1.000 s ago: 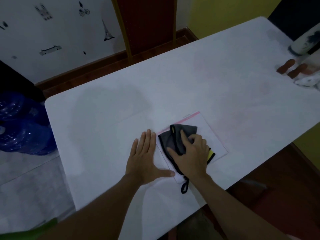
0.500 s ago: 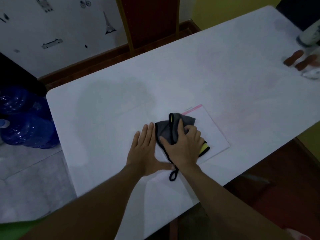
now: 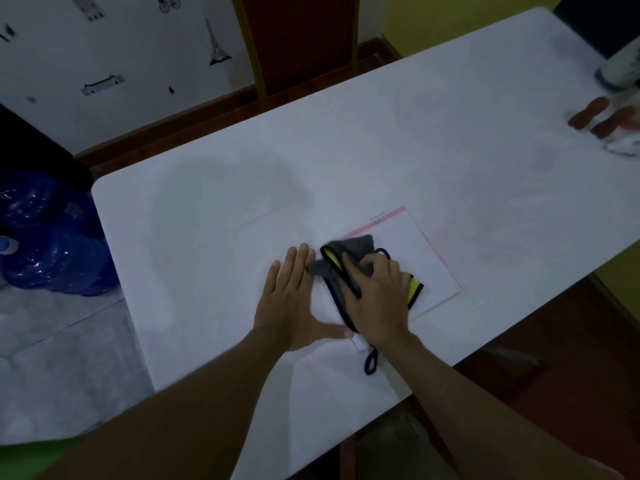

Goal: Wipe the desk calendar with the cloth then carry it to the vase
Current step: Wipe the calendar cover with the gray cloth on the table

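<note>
Head view: two hands are working over a flat desk calendar on a white table.

The right hand (image 3: 375, 299) is pressing down on a grey cloth (image 3: 349, 252) with yellow lining and black edging, its fingers curled and gripping the bunched fabric against the desk calendar (image 3: 420, 251). A black loop of the cloth is trailing out near the wrist. The left hand (image 3: 289, 299) is lying open and flat, fingers together and thumb spread toward the right hand, holding nothing and resting on the calendar's left end or just beside it; I cannot tell which. The calendar is lying flat on the table (image 3: 381, 140) near the front edge, its pink strip facing away. The vase (image 3: 621, 69) is standing well apart at the far right corner, cut off by the frame, with two small brown objects (image 3: 602, 117) lying near it.
</note>
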Demonstrator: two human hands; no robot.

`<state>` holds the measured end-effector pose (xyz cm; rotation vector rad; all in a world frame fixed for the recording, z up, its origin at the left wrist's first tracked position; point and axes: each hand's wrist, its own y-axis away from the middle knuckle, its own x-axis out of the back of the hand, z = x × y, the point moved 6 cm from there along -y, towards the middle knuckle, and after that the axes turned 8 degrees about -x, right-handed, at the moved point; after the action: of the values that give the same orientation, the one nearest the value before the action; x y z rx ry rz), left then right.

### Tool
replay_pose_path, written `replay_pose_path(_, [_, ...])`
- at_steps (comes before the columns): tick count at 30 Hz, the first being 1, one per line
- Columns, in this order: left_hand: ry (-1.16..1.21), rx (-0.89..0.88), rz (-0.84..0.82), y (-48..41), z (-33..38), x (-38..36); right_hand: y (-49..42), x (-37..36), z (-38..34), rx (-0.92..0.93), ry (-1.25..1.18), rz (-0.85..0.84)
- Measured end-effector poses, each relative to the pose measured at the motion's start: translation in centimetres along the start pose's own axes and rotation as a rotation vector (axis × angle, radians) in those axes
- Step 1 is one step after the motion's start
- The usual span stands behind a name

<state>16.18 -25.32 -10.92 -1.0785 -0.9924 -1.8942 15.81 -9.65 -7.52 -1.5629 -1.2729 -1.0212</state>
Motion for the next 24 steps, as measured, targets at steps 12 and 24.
replay_pose_path(12, [0.01, 0.004, -0.01, 0.0, -0.1, 0.1, -0.1, 0.4, 2.4, 0.053, 0.009, -0.015])
replay_pose_path(24, [0.014, 0.0, -0.036, -0.1, -0.1, 0.1, 0.6, 0.8, 4.3, 0.011, -0.007, 0.031])
